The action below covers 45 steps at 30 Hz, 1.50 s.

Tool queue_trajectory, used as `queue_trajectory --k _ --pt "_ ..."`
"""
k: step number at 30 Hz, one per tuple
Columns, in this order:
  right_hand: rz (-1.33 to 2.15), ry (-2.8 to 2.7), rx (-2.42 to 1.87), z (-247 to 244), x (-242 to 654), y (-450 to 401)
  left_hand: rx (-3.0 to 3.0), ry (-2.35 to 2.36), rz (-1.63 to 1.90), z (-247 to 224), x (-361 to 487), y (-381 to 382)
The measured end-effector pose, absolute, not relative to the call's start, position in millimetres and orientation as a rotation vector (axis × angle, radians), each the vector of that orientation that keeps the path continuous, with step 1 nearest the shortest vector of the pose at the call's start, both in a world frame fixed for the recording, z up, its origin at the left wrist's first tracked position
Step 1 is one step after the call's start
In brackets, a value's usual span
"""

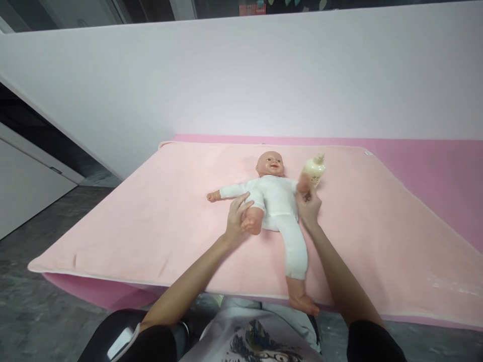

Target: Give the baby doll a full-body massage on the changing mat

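A baby doll (279,196) in a white suit lies on its back on the pink blanket (158,211), its head away from me. My left hand (236,216) is closed around the doll's bent leg on the left side, near its bare foot (252,224). The other leg stretches toward me, with its foot at the near edge. My right hand (311,206) grips the doll's raised arm on the right, just below the little hand (303,183), which is blurred. Its other arm lies stretched out to the left.
Just behind my right hand stands a pale yellow pump bottle (316,166), partly hidden by the doll's hand. A white wall panel (241,80) rises behind the pink table surface (433,186). The blanket's front edge lies close to my body.
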State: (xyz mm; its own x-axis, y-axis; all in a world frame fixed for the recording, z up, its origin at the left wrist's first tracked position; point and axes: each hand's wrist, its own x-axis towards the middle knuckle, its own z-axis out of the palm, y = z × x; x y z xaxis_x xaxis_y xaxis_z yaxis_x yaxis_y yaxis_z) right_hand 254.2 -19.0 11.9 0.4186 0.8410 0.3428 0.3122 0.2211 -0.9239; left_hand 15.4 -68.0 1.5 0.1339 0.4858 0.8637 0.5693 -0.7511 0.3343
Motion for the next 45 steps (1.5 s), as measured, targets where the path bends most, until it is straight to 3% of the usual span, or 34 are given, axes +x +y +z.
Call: queue_trajectory --k 4,12,17,23,31,37,45 --pt "0.164 -1.771 -1.423 11.3 249.3 -24.5 -2.49 -0.971 -1.642 1.9 24.7 -68.1" --pt "0.133 -1.756 -1.482 10.9 251.4 -24.3 -2.414 -0.957 -1.592 -2.9 27.8 -68.8" --pt "0.301 -1.532 -1.4 5.9 252.8 -21.9 -2.36 -0.905 -1.622 5.8 27.0 -73.9" --pt "0.57 -0.894 -1.214 8.0 252.0 -18.4 -2.279 -0.791 -1.699 3.0 27.0 -82.0" --pt "0.882 -0.169 -1.125 5.0 270.4 -0.5 -2.355 -0.328 -1.616 -5.2 28.1 -89.9" --pt "0.951 -0.127 -1.095 6.1 278.0 3.4 -2.376 -0.059 -1.39 -5.5 37.1 -94.1" --pt "0.688 -0.406 -1.23 5.7 264.8 -6.0 -2.156 -0.402 -1.433 -0.4 13.6 -85.6"
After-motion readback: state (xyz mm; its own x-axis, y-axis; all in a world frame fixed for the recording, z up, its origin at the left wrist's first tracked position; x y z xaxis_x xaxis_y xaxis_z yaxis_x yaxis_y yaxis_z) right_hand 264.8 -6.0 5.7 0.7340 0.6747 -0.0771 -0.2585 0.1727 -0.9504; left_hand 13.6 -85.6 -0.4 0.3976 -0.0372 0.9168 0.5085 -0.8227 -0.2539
